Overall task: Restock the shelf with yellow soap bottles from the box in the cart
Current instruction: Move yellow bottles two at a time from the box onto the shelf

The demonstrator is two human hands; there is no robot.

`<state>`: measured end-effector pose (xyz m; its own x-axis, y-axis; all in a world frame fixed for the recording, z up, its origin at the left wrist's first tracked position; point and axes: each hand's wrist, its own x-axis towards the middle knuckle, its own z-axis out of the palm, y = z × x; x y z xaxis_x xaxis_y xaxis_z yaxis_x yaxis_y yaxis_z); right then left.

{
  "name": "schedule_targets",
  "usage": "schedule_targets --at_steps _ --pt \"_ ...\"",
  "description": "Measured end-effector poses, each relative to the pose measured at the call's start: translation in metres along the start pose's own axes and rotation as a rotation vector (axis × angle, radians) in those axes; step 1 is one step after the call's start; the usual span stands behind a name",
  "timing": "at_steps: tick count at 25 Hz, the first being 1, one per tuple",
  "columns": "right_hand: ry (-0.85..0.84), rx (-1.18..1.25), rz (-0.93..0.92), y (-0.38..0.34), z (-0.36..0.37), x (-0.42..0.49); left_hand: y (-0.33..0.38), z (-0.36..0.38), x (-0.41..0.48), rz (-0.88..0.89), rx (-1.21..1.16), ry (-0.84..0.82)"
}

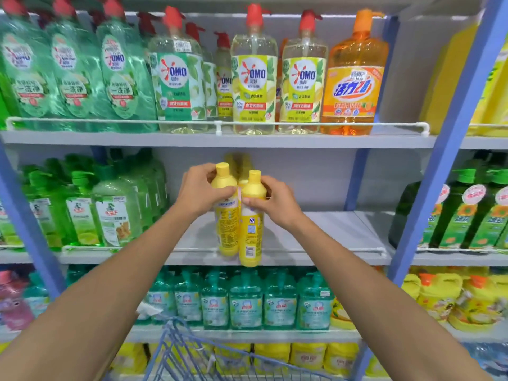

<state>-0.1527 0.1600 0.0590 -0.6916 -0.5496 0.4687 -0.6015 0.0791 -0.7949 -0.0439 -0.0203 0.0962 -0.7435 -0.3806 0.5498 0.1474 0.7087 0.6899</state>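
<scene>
Green bottles (104, 213): on the middle shelf (330, 232), left of the hands.
Left hand (202, 189): fingers curled round the left yellow bottle (226, 224) near its top.
Left yellow bottle: upright at the shelf's front edge.
Right yellow bottle (250, 237): upright just beside it, base lower.
Right hand (272, 203): fingers gripping that bottle's shoulder.

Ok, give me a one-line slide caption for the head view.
Left hand and right hand each grip one of two yellow soap bottles at the middle shelf, blue cart below.
</scene>
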Motion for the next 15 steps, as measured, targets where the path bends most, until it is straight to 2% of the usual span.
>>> schedule_targets --at_steps 4,8,15 --pt "0.094 -0.036 -0.031 -0.002 0.012 0.036 -0.011 -0.008 0.030 0.037 0.037 0.003" --pt "0.106 -0.091 -0.017 0.005 0.029 0.058 -0.038 -0.004 0.048 0.000 0.033 -0.021" --pt "0.120 -0.121 0.058 0.048 0.051 0.051 -0.092 0.025 0.049 -0.041 -0.115 -0.100"
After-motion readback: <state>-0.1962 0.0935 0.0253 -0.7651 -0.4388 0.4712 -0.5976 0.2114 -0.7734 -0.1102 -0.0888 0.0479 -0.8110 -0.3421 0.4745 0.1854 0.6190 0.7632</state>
